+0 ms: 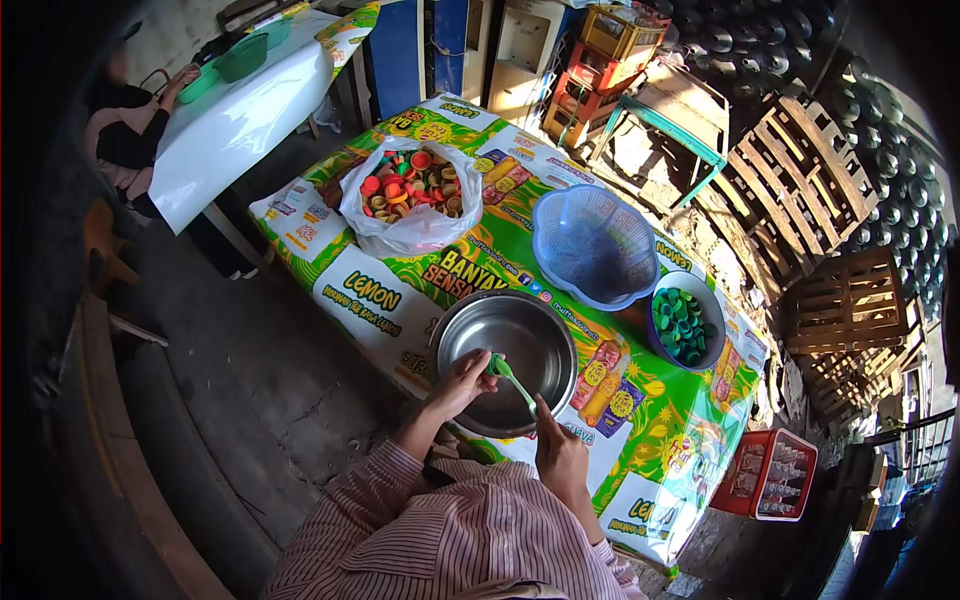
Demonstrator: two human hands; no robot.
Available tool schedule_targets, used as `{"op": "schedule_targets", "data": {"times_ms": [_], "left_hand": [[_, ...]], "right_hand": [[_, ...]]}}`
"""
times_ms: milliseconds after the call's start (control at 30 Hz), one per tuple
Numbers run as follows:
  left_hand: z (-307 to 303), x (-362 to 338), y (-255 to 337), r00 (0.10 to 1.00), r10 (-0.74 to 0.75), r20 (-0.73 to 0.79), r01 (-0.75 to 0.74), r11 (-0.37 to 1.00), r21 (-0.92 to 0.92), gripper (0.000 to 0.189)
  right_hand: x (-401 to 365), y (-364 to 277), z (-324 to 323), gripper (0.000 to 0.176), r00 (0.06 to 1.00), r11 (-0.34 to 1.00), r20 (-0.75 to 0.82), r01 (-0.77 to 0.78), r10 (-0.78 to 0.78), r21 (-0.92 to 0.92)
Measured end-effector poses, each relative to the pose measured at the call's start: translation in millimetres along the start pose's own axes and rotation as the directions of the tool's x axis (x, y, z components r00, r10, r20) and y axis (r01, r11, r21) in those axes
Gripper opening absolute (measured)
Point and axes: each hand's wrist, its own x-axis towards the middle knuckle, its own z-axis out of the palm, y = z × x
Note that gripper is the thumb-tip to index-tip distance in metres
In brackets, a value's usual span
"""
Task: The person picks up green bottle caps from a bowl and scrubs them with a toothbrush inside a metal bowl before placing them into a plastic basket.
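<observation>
Over the near rim of a steel bowl (470,312), my left hand (466,384) is closed on a small green cap (497,366). My right hand (560,452) grips the lower end of a pale green toothbrush-like tool (519,388), whose other end touches the cap. Nothing shows inside the steel bowl. Beyond it stands a white plastic bag (398,235) full of red, orange and yellow caps (412,186). A blue plastic basket (597,247) sits to the right of the bag. At the right, a bowl (712,350) holds green caps (684,326).
The table (350,300) has a printed cover. A red crate (768,478) with bottles stands by its right edge. Wooden pallets (800,180) and stacked crates (605,70) are behind. Another person (130,150) sits at a white table (245,120) with green basins (240,58).
</observation>
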Motion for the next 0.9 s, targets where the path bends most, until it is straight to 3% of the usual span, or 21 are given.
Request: {"op": "schedule_targets", "data": {"times_ms": [233,300,400,467,533,667,767,900], "left_hand": [[-1,-2,1,0.995,-0.077,-0.064,0.075,0.996,-0.041,0.034],[-3,-1,3,0.999,-0.039,-0.017,0.040,0.995,0.092,0.040],[-8,4,3,0.999,-0.045,0.018,0.040,0.976,0.214,0.045],[-7,4,7,0.998,-0.054,0.023,0.048,0.977,0.209,0.045],[-7,7,11,0.995,-0.090,0.044,0.079,0.973,0.218,0.043],[-5,7,9,0.999,-0.049,0.017,0.044,0.975,0.218,0.041],[-11,6,7,0.990,0.039,0.137,-0.069,0.972,0.223,0.037],[-6,-4,11,0.986,0.090,0.140,-0.120,0.968,0.221,0.034]], "right_hand": [[4,-4,-2,0.040,1.000,0.997,-0.003,0.012,-0.012,-0.080],[4,0,-1,0.042,0.997,0.989,-0.001,0.071,-0.072,-0.128],[8,4,-3,0.041,0.999,0.990,-0.047,0.001,-0.008,-0.139],[9,-2,-8,0.040,0.999,0.988,-0.025,-0.023,0.020,-0.150],[9,-4,-7,0.040,0.999,0.987,0.030,0.046,-0.042,-0.154],[11,1,0,0.039,1.000,0.999,0.017,0.002,-0.001,-0.041],[13,-2,0,0.038,0.999,1.000,0.021,-0.029,0.029,-0.011],[11,-1,2,0.038,0.999,0.995,0.005,-0.042,0.041,0.094]]}}
